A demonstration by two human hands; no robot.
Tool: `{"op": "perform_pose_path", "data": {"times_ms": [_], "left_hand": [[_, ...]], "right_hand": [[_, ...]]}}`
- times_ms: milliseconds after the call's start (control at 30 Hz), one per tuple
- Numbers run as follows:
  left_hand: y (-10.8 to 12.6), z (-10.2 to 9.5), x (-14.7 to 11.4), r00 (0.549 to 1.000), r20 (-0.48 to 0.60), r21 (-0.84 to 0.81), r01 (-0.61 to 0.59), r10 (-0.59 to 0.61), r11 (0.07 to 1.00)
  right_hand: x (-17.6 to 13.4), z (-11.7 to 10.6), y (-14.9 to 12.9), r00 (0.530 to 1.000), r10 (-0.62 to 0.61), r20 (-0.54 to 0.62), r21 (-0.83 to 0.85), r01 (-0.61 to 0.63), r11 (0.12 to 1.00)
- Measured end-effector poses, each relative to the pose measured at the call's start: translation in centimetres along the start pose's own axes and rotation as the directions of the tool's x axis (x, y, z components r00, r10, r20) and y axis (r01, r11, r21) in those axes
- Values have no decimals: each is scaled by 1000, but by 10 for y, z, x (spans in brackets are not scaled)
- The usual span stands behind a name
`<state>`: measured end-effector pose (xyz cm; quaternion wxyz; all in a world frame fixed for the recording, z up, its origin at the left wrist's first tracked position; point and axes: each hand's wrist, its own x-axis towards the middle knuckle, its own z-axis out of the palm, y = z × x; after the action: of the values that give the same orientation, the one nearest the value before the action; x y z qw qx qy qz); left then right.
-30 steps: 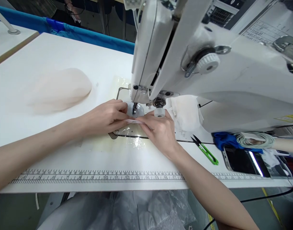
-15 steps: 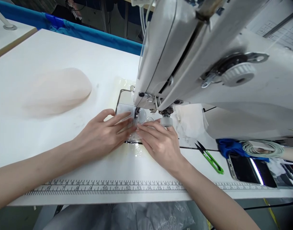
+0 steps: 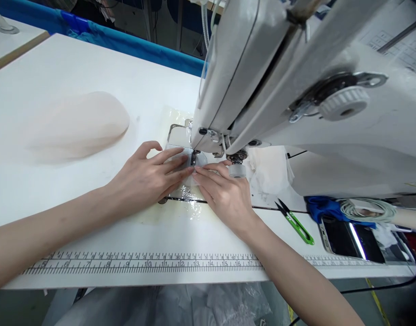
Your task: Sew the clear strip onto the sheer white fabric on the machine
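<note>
My left hand (image 3: 147, 179) lies on the bed of a white sewing machine (image 3: 240, 68), fingers stretched out and spread. Its fingertips rest just left of the presser foot (image 3: 194, 158), on a small sheer piece of fabric (image 3: 189, 180) that is mostly covered by my hands. My right hand (image 3: 226, 192) is on the other side, its fingers close together and bent down. Thumb and fingertips press together at the fabric's edge in front of the foot, almost touching the left fingertips. What lies under the right palm is hidden.
A sheer beige oval piece (image 3: 92, 124) lies on the table at left. Folded pale fabric (image 3: 271, 170) sits right of the needle area. Green thread snips (image 3: 296, 224), a phone (image 3: 352, 237) and a coiled cord (image 3: 366, 211) lie at right. A ruler strip (image 3: 143, 263) runs along the front edge.
Both hands stay at the presser foot with only slight finger shifts. The view has moved a little. More of the machine bed's front edge shows below my left hand.
</note>
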<state>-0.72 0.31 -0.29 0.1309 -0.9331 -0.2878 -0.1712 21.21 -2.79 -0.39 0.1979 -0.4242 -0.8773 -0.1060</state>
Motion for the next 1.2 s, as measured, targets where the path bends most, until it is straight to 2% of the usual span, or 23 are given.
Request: {"op": "perform_pose_path", "data": {"times_ms": [333,533,900,1200], "left_hand": [[4,-3,0,997,-76,0,-9,9,1000],[1,-2,2,998,-68,33,-9,12,999],[-3,4,6,997,-39,-88,68,-72,994],[-5,8,5,997,-75,-30,31,-33,999]], "right_hand": [[-3,0,-1,999,-36,-16,-32,36,999],[-2,1,0,999,-38,-17,-48,37,998],[1,4,3,1000,-11,21,-74,13,997],[1,6,4,999,-8,51,-93,13,996]]}}
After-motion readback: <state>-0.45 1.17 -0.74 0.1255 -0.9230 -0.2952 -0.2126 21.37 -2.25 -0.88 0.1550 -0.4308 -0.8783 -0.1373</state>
